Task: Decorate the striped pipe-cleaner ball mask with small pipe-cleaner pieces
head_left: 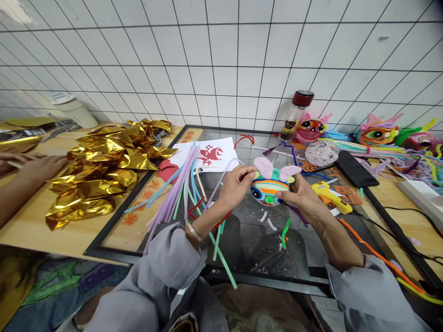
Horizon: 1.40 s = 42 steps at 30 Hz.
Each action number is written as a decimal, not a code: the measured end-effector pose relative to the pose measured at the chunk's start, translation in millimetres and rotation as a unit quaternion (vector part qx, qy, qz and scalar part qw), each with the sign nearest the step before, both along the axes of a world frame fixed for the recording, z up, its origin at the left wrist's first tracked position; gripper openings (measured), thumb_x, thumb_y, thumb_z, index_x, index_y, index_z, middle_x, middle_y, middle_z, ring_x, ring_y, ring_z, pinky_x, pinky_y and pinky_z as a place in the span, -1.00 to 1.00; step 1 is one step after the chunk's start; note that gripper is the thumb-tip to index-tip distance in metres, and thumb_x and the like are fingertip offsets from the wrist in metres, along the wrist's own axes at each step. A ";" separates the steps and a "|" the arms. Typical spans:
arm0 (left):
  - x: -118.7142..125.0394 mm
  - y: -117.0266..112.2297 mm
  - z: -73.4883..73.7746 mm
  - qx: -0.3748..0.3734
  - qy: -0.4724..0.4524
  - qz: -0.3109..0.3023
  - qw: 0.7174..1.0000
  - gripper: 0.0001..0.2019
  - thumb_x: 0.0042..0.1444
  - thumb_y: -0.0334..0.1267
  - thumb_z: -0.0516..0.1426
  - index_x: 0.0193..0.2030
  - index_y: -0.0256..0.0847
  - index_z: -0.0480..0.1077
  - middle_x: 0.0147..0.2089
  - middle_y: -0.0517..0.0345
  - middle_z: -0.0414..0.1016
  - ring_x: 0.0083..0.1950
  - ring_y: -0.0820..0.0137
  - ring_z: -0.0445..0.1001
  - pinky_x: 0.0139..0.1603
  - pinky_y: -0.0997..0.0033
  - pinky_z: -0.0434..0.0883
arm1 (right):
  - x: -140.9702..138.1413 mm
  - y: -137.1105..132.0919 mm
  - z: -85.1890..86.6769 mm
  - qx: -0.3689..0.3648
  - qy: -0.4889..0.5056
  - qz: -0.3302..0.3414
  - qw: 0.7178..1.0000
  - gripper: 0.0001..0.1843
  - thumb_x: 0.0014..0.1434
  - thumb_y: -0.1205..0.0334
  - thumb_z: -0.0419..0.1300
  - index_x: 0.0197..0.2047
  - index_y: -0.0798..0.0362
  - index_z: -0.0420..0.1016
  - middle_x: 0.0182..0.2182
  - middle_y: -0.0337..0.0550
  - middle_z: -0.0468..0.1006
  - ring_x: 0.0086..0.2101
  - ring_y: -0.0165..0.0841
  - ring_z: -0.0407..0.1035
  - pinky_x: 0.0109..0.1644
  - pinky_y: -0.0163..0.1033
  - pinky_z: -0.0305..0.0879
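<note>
A round animal head made of coloured pipe cleaners [272,185] is held up over the glass tabletop. It has pink ears, green and orange stripes and a blue eye. My left hand [238,184] pinches its left side by a small yellow-green piece under the ear. On the other side, my right hand [302,196] grips it, thumb on the front and fingers behind. The yellow glue gun [332,197] lies just right of my right hand. A bundle of lilac, blue and green pipe cleaners [178,189] lies beyond my left forearm.
Crumpled gold foil [104,166] covers the left side, near another person's hand [38,166]. A paper with a red cutout [209,154] lies behind. A glass bottle [292,117], finished animal heads [379,131], a black phone [356,168] and a white power strip [422,198] stand or lie rightward.
</note>
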State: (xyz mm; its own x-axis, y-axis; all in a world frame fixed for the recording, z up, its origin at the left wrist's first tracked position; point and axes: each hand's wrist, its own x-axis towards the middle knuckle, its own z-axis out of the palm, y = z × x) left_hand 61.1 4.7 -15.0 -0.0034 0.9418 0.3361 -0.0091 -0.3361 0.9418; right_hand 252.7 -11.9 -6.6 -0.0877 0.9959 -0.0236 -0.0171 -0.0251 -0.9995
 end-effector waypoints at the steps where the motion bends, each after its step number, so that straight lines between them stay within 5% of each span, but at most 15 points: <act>1: 0.8 0.8 -1.4 -0.015 -0.023 -0.010 1.000 -0.91 0.03 -0.31 0.20 -0.33 -0.23 0.55 -0.35 0.12 0.52 -0.28 0.40 0.45 -0.22 0.43 0.38 | 0.0 -0.1 0.1 -0.002 0.000 0.001 1.000 -0.02 -0.34 0.21 0.45 0.19 -0.06 0.20 0.16 -0.08 0.36 0.15 -0.11 0.25 0.28 0.03 0.11; 8: 2.8 0.8 -2.8 -0.065 -0.093 -0.058 0.992 -0.83 -0.05 -0.20 0.28 -0.38 -0.26 0.48 -0.45 0.19 0.48 -0.43 0.50 0.39 -0.33 0.49 0.38 | 0.2 -0.4 1.3 -0.007 -0.003 0.002 1.000 -0.04 -0.34 0.21 0.45 0.17 -0.05 0.21 0.15 -0.07 0.36 0.15 -0.10 0.26 0.25 0.04 0.16; 22: 5.9 1.3 -5.2 -0.078 -0.110 -0.057 0.989 -0.74 -0.11 -0.15 0.30 -0.34 -0.30 0.48 -0.41 0.19 0.49 -0.39 0.49 0.41 -0.28 0.45 0.41 | 1.3 0.1 -0.8 -0.008 -0.007 0.005 1.000 -0.11 -0.31 0.15 0.47 0.12 -0.05 0.24 0.11 -0.06 0.41 0.11 -0.09 0.29 0.20 0.04 0.22; 35: 2.3 1.7 -5.7 0.082 0.079 0.009 0.993 -0.90 0.06 -0.29 0.17 -0.36 -0.26 0.49 -0.36 0.12 0.48 -0.35 0.47 0.41 -0.30 0.48 0.38 | 0.6 0.4 0.8 -0.004 -0.013 0.005 1.000 -0.22 -0.31 0.18 0.45 0.01 -0.04 0.28 0.04 -0.07 0.46 0.06 -0.10 0.34 0.16 0.02 0.27; 42: -2.7 2.7 -0.7 0.104 0.140 0.000 0.985 -0.92 0.08 -0.34 0.15 -0.37 -0.26 0.47 -0.39 0.15 0.44 -0.36 0.47 0.39 -0.33 0.48 0.34 | -0.2 0.2 2.2 -0.007 -0.008 0.004 1.000 -0.23 -0.35 0.21 0.45 -0.02 -0.03 0.29 0.02 -0.08 0.46 0.06 -0.09 0.32 0.17 0.03 0.26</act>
